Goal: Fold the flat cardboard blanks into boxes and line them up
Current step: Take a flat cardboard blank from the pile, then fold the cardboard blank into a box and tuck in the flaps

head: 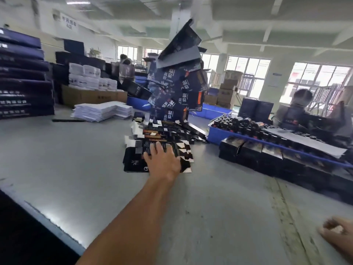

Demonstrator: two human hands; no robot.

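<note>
- Our left hand (162,159) reaches out over the grey table (66,159). Its fingers are straight and spread, and they press flat on the top of the flat blanks (152,150).
- The flat blanks are dark, with white bits and small print. They lie in a messy pile in the middle of the table, at about 12 o'clock from us.
- Our right hand (337,237) sits low at about 4 o'clock, near the edge of the view. Its fingers look curled, but it is blurry, so we cannot tell if it holds anything.
- Behind the blanks, further out at 12 o'clock, a tall leaning tower of folded boxes (177,88) stands up. The boxes are dark blue with white writing.
- At about 2 o'clock, a row of black boxes (267,159) sits side by side on the table.
- Just behind that row is a blue tray (215,133) full of small dark bottles (242,123).
- At about 11 o'clock, a stack of white sheets (103,111) lies on the table.
- Far off at 9 o'clock, a high stack of dark flat packs (23,73) rises up.
- At about 2 o'clock, far back, another person (301,104) sits by the windows.
</note>
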